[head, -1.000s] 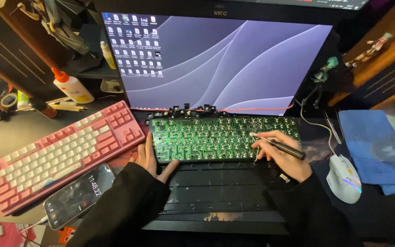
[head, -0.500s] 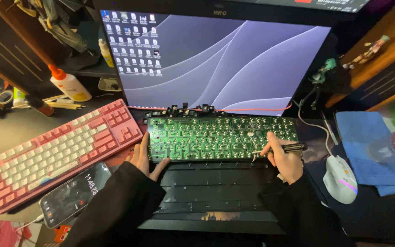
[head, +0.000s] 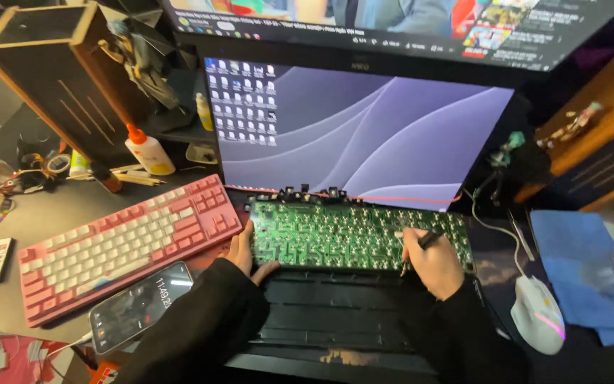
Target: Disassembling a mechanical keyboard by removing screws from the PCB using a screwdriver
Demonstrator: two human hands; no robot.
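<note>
A green keyboard circuit board [head: 342, 235] lies on a black keyboard case [head: 335, 320] in front of a monitor. My left hand [head: 245, 252] grips the board's left edge, thumb on its front edge. My right hand [head: 431, 264] rests on the board's right part and holds a thin dark pen-shaped tool [head: 421, 245], tip pointing down at the board. Both arms are in dark sleeves.
A pink and white keyboard [head: 122, 245] lies at the left, a phone [head: 140, 306] with a lit screen in front of it. A white mouse [head: 538, 323] and a blue cloth [head: 584, 274] are at the right. A white bottle [head: 147, 151] stands at the back left.
My right hand has turned the tool from lying flat to pointing down at the board. The camera view has shifted and my left hand stays at the board's left edge.
</note>
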